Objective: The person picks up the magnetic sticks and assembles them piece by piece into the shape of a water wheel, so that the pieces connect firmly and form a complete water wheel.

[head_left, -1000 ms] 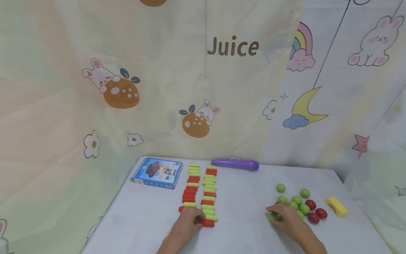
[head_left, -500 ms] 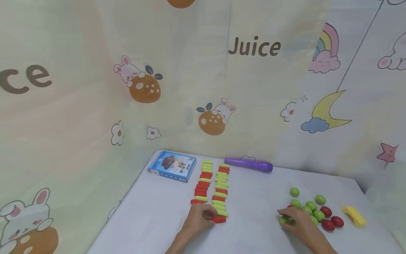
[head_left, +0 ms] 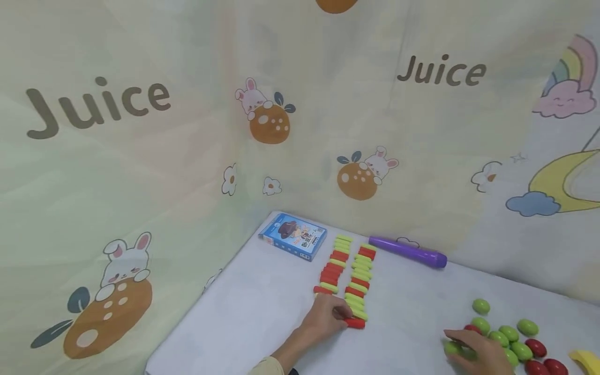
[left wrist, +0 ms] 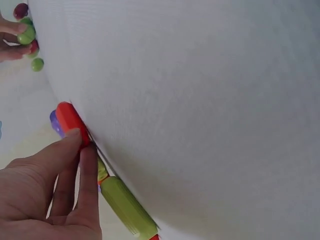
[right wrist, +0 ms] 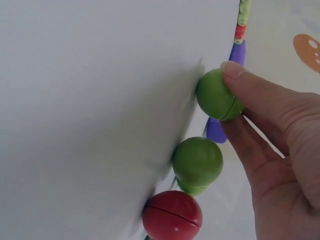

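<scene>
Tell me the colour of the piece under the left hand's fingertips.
Red, clearest in the left wrist view.

1. My head view swings left: the second "Juice" lettering on the curtain now shows in full, and the whole layout on the counter (head_left: pixel 262 312) slides right and down in the frame.
2. The yellow piece (head_left: pixel 586 360) now sits cut off at the bottom right corner.
3. My left hand (head_left: pixel 325 320) has moved off the left row's near end; its fingers now touch the red stick (head_left: pixel 354 323) at the near end of the right row.
4. My right hand (head_left: pixel 473 351) now pinches a green ball (head_left: pixel 452 348), its wrist out of frame.
</scene>
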`<state>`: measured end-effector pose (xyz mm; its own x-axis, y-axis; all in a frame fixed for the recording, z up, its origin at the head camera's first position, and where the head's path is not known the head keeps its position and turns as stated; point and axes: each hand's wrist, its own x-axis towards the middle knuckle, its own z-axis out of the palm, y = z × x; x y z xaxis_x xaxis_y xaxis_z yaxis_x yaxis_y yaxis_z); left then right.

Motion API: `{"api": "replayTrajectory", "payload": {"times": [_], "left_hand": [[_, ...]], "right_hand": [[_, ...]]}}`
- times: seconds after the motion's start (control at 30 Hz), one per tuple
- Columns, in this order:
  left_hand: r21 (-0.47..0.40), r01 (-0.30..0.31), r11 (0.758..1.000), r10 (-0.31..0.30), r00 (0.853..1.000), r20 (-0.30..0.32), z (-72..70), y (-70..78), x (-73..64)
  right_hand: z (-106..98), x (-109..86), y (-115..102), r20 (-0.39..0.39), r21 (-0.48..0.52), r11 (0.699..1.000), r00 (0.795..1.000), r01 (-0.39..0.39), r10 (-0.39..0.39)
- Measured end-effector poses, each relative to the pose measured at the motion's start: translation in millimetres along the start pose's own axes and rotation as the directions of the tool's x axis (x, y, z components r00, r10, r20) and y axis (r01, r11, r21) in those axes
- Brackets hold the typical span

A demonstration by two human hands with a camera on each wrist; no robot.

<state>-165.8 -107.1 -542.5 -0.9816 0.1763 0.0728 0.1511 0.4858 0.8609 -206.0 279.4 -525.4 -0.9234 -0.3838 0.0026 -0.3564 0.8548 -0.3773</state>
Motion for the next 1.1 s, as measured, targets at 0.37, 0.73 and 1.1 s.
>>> {"api": "replayTrajectory", "payload": {"times": [0.37,0.73,1.1], "left_hand": [[-0.256,0.091,0.962,-0.081,0.996,0.047,6.6,5.9,3.6],[-0.461,0.065,0.885,-0.027,0.996,0.088,30.1,11.1,15.5],[-0.474,0.048,0.879,-0.032,0.999,0.042,46.6,28.3,25.2]], "right_hand": [[5,-14.8,-16,-0.168,0.073,0.997,0.986,0.026,-0.013],[20,-19.8,-17,-0.312,0.152,0.973,0.942,0.175,-0.121],[31,1.5,-38,-0.195,0.273,0.939,0.967,0.211,-0.161]]}}
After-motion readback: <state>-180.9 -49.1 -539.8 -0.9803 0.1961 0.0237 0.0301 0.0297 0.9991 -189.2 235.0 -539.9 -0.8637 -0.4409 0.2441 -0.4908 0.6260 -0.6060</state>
